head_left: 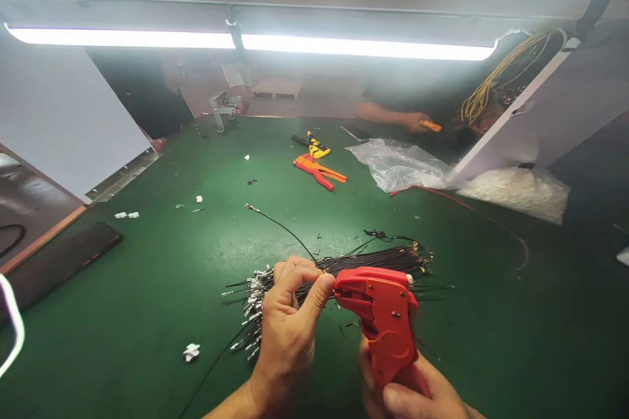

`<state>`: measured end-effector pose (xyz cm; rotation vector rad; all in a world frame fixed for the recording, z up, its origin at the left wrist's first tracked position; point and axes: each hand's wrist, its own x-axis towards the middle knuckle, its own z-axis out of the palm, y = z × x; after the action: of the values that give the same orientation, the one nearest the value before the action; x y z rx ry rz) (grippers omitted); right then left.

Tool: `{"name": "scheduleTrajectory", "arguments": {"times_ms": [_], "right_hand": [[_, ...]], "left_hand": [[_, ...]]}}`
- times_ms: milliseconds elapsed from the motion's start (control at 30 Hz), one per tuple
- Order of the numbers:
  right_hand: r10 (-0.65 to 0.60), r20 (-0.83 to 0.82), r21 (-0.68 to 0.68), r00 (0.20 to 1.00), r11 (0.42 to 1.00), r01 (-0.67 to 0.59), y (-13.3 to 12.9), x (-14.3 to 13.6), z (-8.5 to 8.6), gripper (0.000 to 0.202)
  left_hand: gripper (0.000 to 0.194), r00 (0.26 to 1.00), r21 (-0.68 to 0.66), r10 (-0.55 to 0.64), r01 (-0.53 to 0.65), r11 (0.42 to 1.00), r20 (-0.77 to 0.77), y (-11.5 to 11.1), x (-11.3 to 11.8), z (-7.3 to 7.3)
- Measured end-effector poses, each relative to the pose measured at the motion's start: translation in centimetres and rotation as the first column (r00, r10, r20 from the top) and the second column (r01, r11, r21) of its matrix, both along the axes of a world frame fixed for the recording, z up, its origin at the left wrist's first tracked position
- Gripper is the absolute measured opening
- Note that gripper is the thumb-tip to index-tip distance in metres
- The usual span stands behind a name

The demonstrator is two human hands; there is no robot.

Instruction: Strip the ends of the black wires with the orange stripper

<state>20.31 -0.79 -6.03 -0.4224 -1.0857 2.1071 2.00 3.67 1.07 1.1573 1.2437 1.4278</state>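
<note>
My left hand (289, 321) pinches a thin black wire (287, 228) between thumb and forefinger. The wire's far end carries a small metal terminal and points up and left. My right hand (413, 386) is wrapped round the handle of a red wire stripper (381, 314). The stripper's jaws touch or nearly touch the left fingertips; the wire's near end is hidden there. Behind both hands lies a thick bundle of black wires (363, 265), with silvery terminals at its left and coppery ends at its right.
Orange-red pliers (319, 170) and a yellow-black tool (314, 145) lie farther back on the green table (147, 314). A clear plastic bag (398, 163) and a bag of pale pieces (521, 193) sit at right. Across the table, another person's hand (417, 122) holds an orange tool.
</note>
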Motion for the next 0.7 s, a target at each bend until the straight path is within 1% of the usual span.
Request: {"name": "scheduleTrajectory", "arguments": {"times_ms": [133,367,567,700], "right_hand": [[0.009,-0.064,-0.016,0.998,1.0,-0.011,0.03,0.09,0.2,0.026],[0.024,-0.115,-0.031,0.993,0.999,-0.027,-0.18,0.23,0.25,0.021],[0.009,-0.092,-0.071,0.996,0.997,-0.016,-0.18,0.21,0.42,0.026],[0.008,-0.068,-0.061,0.998,0.998,-0.013,-0.22,0.31,0.43,0.03]], "left_hand": [[0.032,1.0,-0.007,0.0,0.0,1.0,-0.028,0.0,-0.04,-0.04],[0.03,0.997,-0.019,0.014,-0.016,1.0,-0.082,-0.07,-0.33,-0.08],[0.03,0.994,-0.002,0.015,-0.015,1.0,-0.107,-0.07,-0.28,0.0],[0.03,0.993,0.0,0.009,-0.009,1.0,-0.119,0.01,-0.22,0.03]]}}
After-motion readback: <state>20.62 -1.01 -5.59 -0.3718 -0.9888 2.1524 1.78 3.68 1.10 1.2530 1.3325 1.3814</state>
